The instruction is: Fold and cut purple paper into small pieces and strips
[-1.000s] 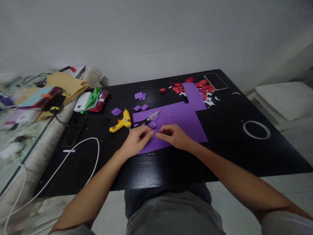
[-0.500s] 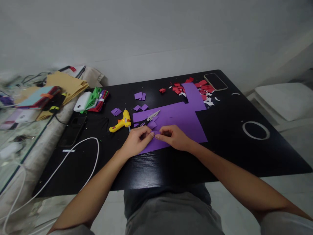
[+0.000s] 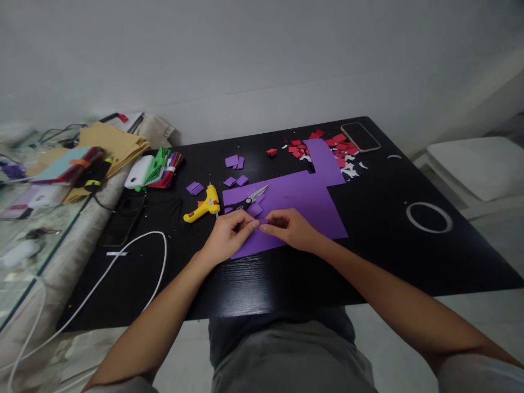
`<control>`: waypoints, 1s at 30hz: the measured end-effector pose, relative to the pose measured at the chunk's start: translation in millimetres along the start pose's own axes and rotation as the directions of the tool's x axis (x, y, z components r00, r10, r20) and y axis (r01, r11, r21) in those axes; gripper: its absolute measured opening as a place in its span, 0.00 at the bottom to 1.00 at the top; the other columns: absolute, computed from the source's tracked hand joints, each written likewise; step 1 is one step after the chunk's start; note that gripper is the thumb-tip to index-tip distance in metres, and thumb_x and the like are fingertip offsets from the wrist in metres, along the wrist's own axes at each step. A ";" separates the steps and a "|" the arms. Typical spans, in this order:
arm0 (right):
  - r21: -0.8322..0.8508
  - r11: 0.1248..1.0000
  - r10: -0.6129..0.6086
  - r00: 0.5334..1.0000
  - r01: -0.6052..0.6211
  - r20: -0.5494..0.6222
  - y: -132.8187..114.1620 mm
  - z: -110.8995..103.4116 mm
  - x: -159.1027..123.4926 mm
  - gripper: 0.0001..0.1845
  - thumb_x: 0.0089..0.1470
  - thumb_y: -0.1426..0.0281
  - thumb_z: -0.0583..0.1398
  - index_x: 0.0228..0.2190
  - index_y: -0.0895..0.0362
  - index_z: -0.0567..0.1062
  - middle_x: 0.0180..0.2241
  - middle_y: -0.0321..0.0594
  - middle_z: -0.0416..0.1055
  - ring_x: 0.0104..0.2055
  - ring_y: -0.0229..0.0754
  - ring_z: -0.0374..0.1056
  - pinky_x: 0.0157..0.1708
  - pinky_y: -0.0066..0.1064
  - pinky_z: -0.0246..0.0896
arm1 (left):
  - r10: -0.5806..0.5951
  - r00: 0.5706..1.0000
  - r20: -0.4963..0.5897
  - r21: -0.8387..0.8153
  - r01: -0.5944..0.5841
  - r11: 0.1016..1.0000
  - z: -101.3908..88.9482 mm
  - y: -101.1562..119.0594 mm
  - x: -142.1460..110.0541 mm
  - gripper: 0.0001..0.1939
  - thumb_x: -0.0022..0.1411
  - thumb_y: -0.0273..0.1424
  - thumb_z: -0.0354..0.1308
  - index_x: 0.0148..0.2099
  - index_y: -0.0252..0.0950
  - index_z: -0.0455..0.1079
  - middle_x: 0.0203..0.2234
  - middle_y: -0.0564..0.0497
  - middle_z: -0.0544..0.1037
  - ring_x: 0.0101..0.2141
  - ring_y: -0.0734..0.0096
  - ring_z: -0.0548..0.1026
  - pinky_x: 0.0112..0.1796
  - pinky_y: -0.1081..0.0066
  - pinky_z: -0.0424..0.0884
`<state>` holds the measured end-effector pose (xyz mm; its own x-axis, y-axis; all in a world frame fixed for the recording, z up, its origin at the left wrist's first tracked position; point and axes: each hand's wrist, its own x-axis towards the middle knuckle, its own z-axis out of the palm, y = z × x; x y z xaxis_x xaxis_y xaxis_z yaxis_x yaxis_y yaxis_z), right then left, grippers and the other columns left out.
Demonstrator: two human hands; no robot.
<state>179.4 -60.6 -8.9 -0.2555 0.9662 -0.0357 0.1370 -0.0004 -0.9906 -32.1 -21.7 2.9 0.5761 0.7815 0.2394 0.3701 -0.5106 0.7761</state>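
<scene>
Paper piece (image 3: pixel 264 222), small and plain purple, sits pinched between both hands over the near part of a large purple sheet (image 3: pixel 305 207). Only a narrow strip of it shows at the fingertips, matching the sheet in colour — fingers cover the rest, so I cannot tell whether it is folded. The left hand (image 3: pixel 229 233) grips its 9 o'clock end, thumb against forefinger; the right hand (image 3: pixel 292 229) has the 3 o'clock end in a similar narrow pinch, fingers curled.

With that piece as the clock's centre, black-handled scissors (image 3: pixel 248 201) lie near 11 o'clock on the sheet, blades aimed towards 2. A yellow glue gun (image 3: pixel 210 203) rests towards 10 o'clock on the black table (image 3: pixel 380 234). Farther out at 11 lie several purple squares (image 3: pixel 231 161). Red scraps (image 3: pixel 347 148) are strewn between 1 and 2 — some partly covered by purple paper (image 3: pixel 325 160). A pale ring (image 3: pixel 448 222) shows at 3 o'clock.
</scene>
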 end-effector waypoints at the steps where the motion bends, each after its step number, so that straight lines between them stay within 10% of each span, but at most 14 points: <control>1: 0.005 1.000 -0.004 1.000 0.004 -0.006 -0.5 0.0 -0.1 0.17 0.53 0.56 0.66 0.27 0.57 0.74 0.23 0.31 0.62 0.26 0.35 0.56 0.28 0.30 0.51 | -0.001 1.000 0.000 -0.001 0.001 1.000 0.1 -0.3 -0.2 0.14 0.70 0.38 0.60 0.33 0.35 0.74 0.26 0.52 0.76 0.29 0.71 0.72 0.32 0.72 0.66; 15: -0.259 0.938 -0.249 0.968 0.230 -0.041 -2.9 3.3 -7.0 0.10 0.59 0.67 0.63 0.27 0.58 0.76 0.24 0.33 0.68 0.26 0.35 0.61 0.28 0.28 0.55 | 0.104 0.995 -0.006 -0.054 -0.105 0.993 -1.1 1.7 -0.2 0.08 0.69 0.34 0.61 0.38 0.36 0.76 0.30 0.51 0.78 0.32 0.71 0.74 0.36 0.70 0.69; 24: -0.170 0.973 -0.164 0.986 0.159 -0.016 -5.4 3.6 -5.4 0.12 0.58 0.64 0.64 0.27 0.58 0.76 0.23 0.32 0.67 0.25 0.34 0.59 0.26 0.27 0.54 | 0.065 0.998 -0.007 -0.035 -0.065 0.997 -4.1 3.7 -0.7 0.08 0.68 0.33 0.62 0.37 0.36 0.78 0.29 0.50 0.80 0.30 0.70 0.75 0.34 0.70 0.69; 30: -0.154 0.980 -0.135 0.990 0.128 -0.038 -4.4 3.5 -5.4 0.13 0.56 0.64 0.65 0.25 0.58 0.74 0.22 0.31 0.64 0.25 0.33 0.57 0.27 0.28 0.53 | -0.057 0.978 -0.200 -0.130 0.031 0.991 -11.9 -2.3 1.0 0.09 0.67 0.34 0.62 0.36 0.35 0.75 0.27 0.52 0.76 0.27 0.73 0.72 0.31 0.72 0.68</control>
<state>176.9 -66.8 -4.9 -0.2349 0.9665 0.1035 0.2493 0.1628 -0.9546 -41.1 -15.4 8.3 0.3965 0.8654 0.3064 0.2899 -0.4347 0.8527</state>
